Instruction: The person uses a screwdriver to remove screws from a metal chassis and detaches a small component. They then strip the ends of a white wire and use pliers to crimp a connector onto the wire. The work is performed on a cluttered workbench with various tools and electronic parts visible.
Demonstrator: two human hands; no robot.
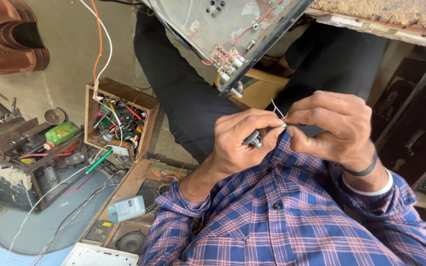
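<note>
Two hands pinch a thin wire and a small part close to the chest, under a tilted metal chassis.

The left hand (242, 140) is curled nearly closed around a small dark component with a metal shaft (253, 139), thumb and fingers gripping it. The right hand (329, 125) has its fingertips pressed together on a fine white wire (276, 108) that rises just above the meeting point of the two hands. Both sit in front of the plaid shirt (282, 216), just below the chassis (223, 29) with its cluster of terminals (228, 61). As I judge it, the wire is thin enough to snap or slip from the pinch if tugged, and the small part could drop to the crowded floor among the wooden box of parts (119, 120) and be hard to find. The chassis edge hangs near the knuckles and could scrape them.
</note>
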